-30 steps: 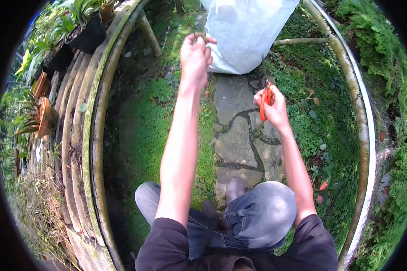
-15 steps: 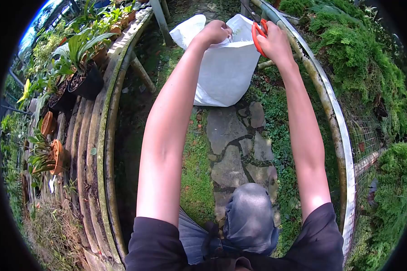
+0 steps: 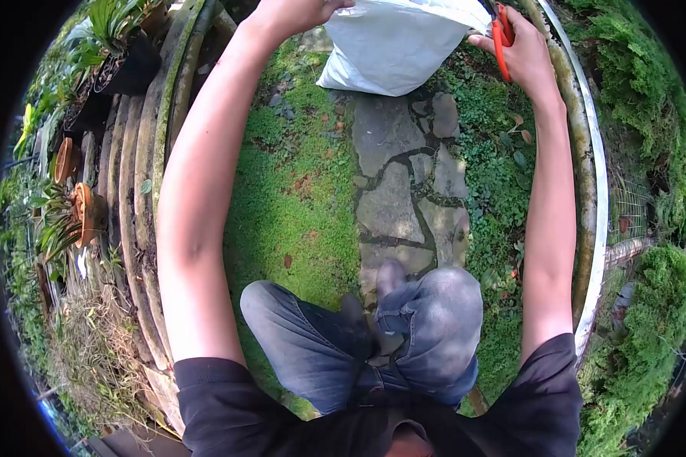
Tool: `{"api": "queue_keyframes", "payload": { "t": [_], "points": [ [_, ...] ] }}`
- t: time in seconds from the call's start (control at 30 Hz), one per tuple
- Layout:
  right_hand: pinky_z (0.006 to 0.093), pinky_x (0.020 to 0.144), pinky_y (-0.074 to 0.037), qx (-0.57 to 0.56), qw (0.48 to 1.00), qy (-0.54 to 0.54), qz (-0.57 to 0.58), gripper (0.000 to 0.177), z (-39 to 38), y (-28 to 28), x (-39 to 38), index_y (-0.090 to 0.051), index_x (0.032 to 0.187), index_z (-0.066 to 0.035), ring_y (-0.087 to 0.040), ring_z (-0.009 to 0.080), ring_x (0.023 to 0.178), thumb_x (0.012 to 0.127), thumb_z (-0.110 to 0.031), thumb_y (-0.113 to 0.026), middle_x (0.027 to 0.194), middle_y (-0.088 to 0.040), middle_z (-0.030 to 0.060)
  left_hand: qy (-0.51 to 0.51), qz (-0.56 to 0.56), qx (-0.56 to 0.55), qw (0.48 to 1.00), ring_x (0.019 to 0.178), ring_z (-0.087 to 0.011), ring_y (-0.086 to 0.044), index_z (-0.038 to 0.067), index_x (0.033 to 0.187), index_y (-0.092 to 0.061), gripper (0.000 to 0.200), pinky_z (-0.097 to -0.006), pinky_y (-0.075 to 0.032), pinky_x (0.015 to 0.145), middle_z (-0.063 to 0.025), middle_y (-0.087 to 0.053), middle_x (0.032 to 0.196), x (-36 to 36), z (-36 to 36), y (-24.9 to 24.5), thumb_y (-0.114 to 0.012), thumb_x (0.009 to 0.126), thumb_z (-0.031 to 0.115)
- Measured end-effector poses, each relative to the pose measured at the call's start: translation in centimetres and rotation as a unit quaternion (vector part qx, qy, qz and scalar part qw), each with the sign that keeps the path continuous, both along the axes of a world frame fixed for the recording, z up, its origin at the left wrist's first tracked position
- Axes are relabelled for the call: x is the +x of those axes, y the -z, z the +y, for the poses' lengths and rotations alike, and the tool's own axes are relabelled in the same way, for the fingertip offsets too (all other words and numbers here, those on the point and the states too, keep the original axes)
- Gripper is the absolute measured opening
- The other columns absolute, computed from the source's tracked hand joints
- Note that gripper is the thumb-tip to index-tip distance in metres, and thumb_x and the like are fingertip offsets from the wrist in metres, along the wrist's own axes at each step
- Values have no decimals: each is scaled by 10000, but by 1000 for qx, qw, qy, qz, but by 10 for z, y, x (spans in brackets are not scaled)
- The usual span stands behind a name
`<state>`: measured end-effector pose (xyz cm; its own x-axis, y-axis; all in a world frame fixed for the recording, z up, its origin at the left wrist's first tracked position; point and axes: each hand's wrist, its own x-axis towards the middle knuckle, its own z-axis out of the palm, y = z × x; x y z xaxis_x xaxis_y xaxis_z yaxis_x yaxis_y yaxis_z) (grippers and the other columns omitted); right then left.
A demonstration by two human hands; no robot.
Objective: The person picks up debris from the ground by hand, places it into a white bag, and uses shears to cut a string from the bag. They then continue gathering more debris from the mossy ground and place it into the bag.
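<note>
A white woven sack [image 3: 396, 47] hangs at the top of the view, its mouth pulled wide between my two hands. My left hand [image 3: 301, 14] is closed on the sack's left rim, with its upper part cut off by the frame edge. In my right hand [image 3: 527, 57] are scissors with orange handles [image 3: 500, 47], their dark blades at the sack's right corner. The right thumb reaches toward the sack's edge, and the fingers wrap round the handles.
A stone path [image 3: 392, 198] runs between moss and low plants under the sack. To the left stands a slatted bench [image 3: 133, 228] with potted plants [image 3: 126, 65]. A pale rail [image 3: 596, 190] with wire mesh and ferny greenery borders the right. My bent knees [image 3: 442, 305] are below.
My hands have spread apart, stretching the sack's mouth wider. The sack sits higher in view, and more of my legs shows. The scissors remain in my right hand.
</note>
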<state>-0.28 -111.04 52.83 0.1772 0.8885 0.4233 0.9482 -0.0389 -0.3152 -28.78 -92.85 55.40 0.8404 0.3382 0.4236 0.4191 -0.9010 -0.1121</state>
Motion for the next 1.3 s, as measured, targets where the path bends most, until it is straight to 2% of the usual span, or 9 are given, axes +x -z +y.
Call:
{"api": "queue_keyframes", "payload": {
  "t": [0.43,0.47,0.6,0.67,0.8,0.93,0.97,1.0,1.3],
  "points": [
    [309,749,-526,-57,983,95,148,356,-109,-46,-14,-635,1058,3,-689,156,826,852,-250,-777,889,-731,109,104,-222,-266,932,765,-385,-604,-2,829,-621,84,-429,-490,692,-190,-617,774,-1,-151,-20,-610,756,-42],
    [346,593,-400,16,966,84,243,393,-117,-39,-22,-500,807,-30,-452,145,649,748,-190,-854,676,-492,22,96,-240,-305,916,758,-374,-602,-2,836,-623,109,-418,-490,692,-186,-611,773,2,-166,-25,-611,749,-67],
    [319,825,-589,119,883,107,440,106,-195,-25,-77,-538,915,-6,-699,238,997,904,0,-644,1231,-638,213,-14,-270,-323,907,693,-327,-583,-9,847,-583,77,-392,-472,652,-169,-568,729,7,-214,-35,-617,791,-52],
    [283,853,-549,123,828,113,535,240,-231,4,-100,-578,1139,10,-684,168,988,904,8,-626,1108,-695,173,-21,-234,-314,920,749,-161,-636,20,1018,-689,169,-280,-493,705,-80,-699,833,8,-223,-24,-655,955,174],
    [309,838,-586,40,726,194,659,83,-306,62,-144,-538,951,5,-684,241,1039,903,38,-598,1300,-596,216,-27,-346,-441,828,756,-28,-522,-13,957,-668,118,-198,-421,658,27,-626,801,29,-268,-47,-662,959,105],
    [230,823,-533,27,608,219,762,356,-377,93,-180,-558,1258,32,-667,154,998,904,38,-596,1169,-666,163,-23,-383,-453,805,707,-12,-473,-20,904,-627,87,-164,-378,617,42,-558,755,24,-329,-73,-666,947,45],
    [241,791,-534,-20,729,202,654,376,-399,95,-187,-556,1270,35,-663,146,974,895,49,-587,1112,-676,136,-30,-367,-473,801,709,-14,-475,-21,909,-622,85,-166,-385,624,41,-559,762,21,-343,-71,-670,943,39],
    [243,785,-534,-36,716,219,662,385,-413,101,-189,-553,1274,37,-664,148,976,890,54,-583,1109,-675,131,-37,-350,-491,797,711,-16,-477,-23,913,-617,85,-168,-392,631,40,-559,770,18,-356,-66,-674,939,34],
    [289,668,-580,-46,615,250,746,228,-498,168,-208,-567,1122,23,-716,193,875,906,-24,-622,1114,-685,120,19,-203,-370,906,850,-174,-665,-33,1079,-664,370,-299,-505,795,-124,-701,911,29,-403,-12,-791,840,218]
  ]
}}
